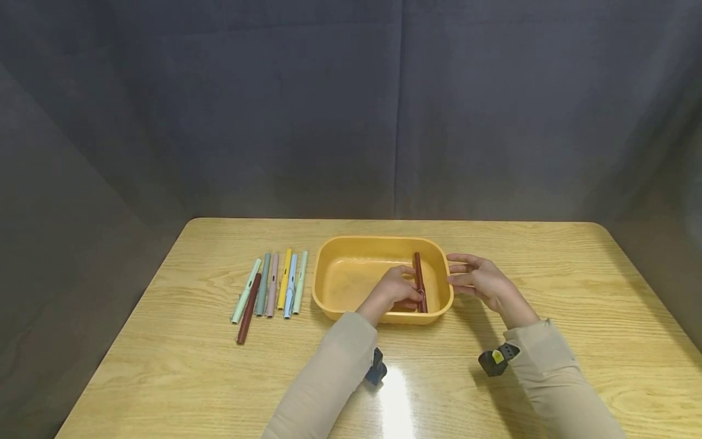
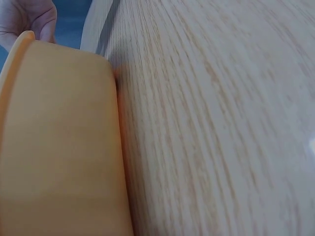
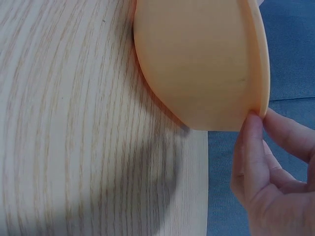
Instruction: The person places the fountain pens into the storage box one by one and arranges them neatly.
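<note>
A dark red pen [image 1: 420, 274] lies lengthwise inside the right part of a yellow plastic box [image 1: 351, 241]. My left hand [image 1: 393, 285] reaches over the box's near wall and holds this pen with its fingertips. The box's side wall [image 2: 64, 137] fills much of the left wrist view, and the left fingers are hidden there. At the box's right end, my right hand [image 1: 485, 281] pinches the rim. In the right wrist view the thumb and a finger of that hand [image 3: 275, 182] meet at the rim's corner.
Left of the box lie several pens side by side: a dark red pen [image 1: 249, 309], light green pen [image 1: 246, 291], teal pen [image 1: 264, 285], mauve pen [image 1: 272, 286], yellow pen [image 1: 284, 279], light blue pen [image 1: 290, 286] and another light green pen [image 1: 300, 283]. Dark curtains [image 1: 274, 110] surround the wooden table [image 1: 181, 366].
</note>
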Demonstrator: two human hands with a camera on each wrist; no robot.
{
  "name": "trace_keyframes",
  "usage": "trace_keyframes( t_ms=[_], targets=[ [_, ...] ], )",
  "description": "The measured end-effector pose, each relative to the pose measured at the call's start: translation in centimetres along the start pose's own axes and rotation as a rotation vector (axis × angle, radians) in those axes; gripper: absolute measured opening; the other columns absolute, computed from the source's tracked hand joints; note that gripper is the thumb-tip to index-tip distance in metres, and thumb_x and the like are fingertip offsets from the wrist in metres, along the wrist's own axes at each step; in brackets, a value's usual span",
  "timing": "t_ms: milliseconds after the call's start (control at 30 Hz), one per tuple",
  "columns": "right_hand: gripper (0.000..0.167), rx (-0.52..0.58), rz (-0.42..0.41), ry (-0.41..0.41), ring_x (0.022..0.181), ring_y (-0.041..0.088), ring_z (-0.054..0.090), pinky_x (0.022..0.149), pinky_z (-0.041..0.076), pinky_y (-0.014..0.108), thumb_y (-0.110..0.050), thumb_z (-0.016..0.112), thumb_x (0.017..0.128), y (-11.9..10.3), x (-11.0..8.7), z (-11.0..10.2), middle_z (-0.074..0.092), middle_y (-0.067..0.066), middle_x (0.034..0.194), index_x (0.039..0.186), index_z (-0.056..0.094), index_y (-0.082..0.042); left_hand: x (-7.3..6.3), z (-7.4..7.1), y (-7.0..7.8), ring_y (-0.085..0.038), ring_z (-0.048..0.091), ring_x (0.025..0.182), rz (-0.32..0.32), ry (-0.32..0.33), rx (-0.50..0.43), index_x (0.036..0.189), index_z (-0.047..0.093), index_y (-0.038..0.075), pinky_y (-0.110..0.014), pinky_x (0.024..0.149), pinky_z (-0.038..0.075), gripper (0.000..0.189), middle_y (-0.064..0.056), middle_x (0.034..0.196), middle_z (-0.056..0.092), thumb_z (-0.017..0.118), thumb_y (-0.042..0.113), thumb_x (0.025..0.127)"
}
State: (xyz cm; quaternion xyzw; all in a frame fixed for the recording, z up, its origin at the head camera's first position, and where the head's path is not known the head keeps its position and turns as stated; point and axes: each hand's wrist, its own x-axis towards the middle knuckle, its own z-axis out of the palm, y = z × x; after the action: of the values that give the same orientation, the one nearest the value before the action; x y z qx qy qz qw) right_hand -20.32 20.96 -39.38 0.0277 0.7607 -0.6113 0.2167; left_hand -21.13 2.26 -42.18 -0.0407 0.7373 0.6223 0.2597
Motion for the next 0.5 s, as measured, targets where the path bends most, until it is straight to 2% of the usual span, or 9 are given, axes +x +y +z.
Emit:
trace_keyframes(
  t_ms=[267, 500],
  targets=[
    [0.060, -0.016, 0.000, 0.002, 0.086, 0.000, 0.060, 0.081, 0.058, 0.019, -0.003, 0.053, 0.095, 0.05, -0.03, -0.02, 0.049, 0.016, 0.127, 0.148, 0.023, 0.005, -0.03, -0.23, -0.03, -0.034, 0.070, 0.088, 0.002, 0.012, 0.004, 0.131, 0.048, -0.003, -0.036, 0.075, 0.062, 0.056, -0.025, 0.110, 0.065, 0.064, -0.016, 0.079],
    [0.061, -0.013, 0.004, -0.002, 0.086, 0.000, 0.061, 0.082, 0.058, 0.019, -0.003, 0.054, 0.095, 0.00, -0.14, -0.08, 0.051, 0.012, 0.123, 0.148, 0.023, 0.005, -0.05, -0.46, -0.07, -0.029, 0.070, 0.082, -0.009, 0.008, -0.013, 0.130, 0.050, -0.003, -0.036, 0.077, 0.062, 0.054, -0.024, 0.113, 0.065, 0.063, -0.016, 0.079]
  ],
)
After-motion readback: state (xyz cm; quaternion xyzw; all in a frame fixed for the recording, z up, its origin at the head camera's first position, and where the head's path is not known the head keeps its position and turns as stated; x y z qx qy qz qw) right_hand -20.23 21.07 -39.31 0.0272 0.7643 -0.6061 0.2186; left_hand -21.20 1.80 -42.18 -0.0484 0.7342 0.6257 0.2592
